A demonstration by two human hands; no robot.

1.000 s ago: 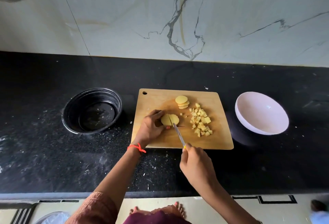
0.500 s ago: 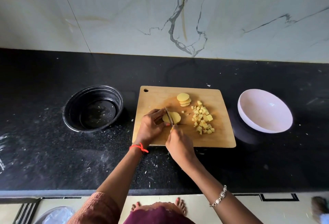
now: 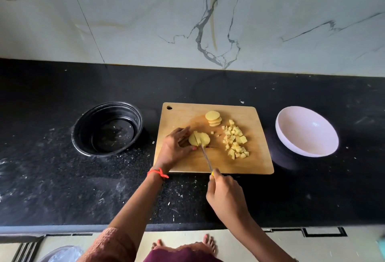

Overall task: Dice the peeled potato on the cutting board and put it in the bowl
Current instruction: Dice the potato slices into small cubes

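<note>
At frame centre my left hand [image 3: 177, 150] pinches the half-cut potato slices [image 3: 200, 139] on the cutting board [image 3: 258, 157]; my right hand [image 3: 226, 196] grips the knife [image 3: 206, 157], its tip touching them, just beside my fingertips [image 3: 194, 148]: if the slices slip, I think the knife can cut a finger.
</note>
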